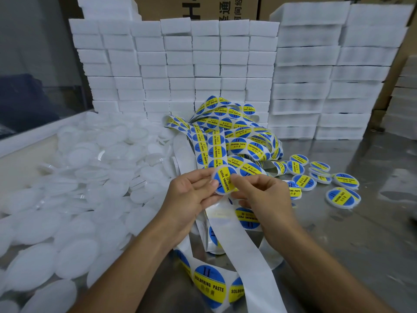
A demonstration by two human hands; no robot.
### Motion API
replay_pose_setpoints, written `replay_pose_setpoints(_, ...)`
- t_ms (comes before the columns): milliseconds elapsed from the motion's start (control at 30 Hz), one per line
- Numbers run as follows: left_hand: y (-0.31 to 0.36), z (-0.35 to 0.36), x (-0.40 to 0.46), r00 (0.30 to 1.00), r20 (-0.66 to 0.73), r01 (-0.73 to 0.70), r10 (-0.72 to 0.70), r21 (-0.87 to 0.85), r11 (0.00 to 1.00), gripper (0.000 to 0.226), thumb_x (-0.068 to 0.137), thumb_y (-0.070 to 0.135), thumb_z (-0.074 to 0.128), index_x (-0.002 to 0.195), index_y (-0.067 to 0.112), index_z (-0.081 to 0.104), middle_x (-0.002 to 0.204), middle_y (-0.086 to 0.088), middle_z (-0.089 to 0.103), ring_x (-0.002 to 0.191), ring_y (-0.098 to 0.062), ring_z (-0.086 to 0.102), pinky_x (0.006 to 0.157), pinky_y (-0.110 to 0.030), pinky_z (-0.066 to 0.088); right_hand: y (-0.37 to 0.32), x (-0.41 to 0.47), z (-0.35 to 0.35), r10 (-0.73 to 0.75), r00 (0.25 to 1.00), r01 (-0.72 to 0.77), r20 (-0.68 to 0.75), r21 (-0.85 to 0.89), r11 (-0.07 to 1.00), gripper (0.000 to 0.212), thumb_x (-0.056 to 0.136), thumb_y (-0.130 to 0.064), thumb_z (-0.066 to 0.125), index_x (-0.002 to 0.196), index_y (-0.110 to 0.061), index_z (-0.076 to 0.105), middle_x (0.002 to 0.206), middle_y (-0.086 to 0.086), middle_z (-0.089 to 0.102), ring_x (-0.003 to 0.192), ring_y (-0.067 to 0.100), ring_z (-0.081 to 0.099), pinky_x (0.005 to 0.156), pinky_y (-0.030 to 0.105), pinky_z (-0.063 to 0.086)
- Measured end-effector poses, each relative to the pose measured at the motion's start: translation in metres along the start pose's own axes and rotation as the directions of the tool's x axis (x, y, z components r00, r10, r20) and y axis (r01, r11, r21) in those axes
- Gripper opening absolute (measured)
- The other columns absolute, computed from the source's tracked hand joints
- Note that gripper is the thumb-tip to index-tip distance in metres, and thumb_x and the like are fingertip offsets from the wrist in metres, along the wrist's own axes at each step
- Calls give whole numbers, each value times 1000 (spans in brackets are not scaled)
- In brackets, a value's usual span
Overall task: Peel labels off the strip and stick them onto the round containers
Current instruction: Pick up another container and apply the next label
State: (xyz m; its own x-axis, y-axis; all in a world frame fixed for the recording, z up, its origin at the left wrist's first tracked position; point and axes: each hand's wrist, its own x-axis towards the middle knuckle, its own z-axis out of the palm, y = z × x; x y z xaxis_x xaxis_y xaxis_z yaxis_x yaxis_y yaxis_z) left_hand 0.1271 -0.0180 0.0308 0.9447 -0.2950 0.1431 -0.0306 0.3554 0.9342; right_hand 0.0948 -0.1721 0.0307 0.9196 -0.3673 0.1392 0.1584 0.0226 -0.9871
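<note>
In the middle of the view both hands hold one white round container (222, 192) that carries a blue and yellow "SOLDERING PASTE" label (224, 180). My left hand (191, 195) grips its left edge, thumb on top. My right hand (264, 197) pinches its right side, thumb pressing on the label. A tangled label strip (228, 136) is piled behind, and its white backing (230, 240) runs down under my hands toward me, with more labels (208, 284) at the near edge.
A big heap of unlabelled white round containers (74, 177) fills the left. Several labelled containers (343, 197) lie on the metal table (349, 245) to the right. Stacked white boxes (203, 64) wall off the back.
</note>
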Motion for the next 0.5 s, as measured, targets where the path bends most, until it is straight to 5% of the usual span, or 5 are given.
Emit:
replay_pose_setpoints(233,-1,7,-4,993,114,-19,24,-45,999,38,76,14,65,114,15,66,109,-11,73,103,-25,70,84,-31,58,8,-3,2,-391,920,385,13,-208,899,17,89,-20,72,105,-25,72,89,-8,72,69,12,69,64,34,59)
replay_pose_setpoints(400,-5,11,-4,982,185,75,-38,-199,977,46,84,11,57,130,6,54,121,-18,67,114,-29,65,91,-37,56,13,0,3,-356,928,372,107,-246,895,40,83,-28,77,121,-24,67,108,-9,67,81,12,63,73,24,56)
replay_pose_setpoints(500,-5,11,-5,977,201,118,-72,-227,967,44,86,11,55,129,3,55,123,-20,66,114,-31,64,93,-38,55,11,3,1,-379,923,381,57,-249,890,24,85,-19,76,109,-20,72,97,-5,73,80,11,69,77,34,59)
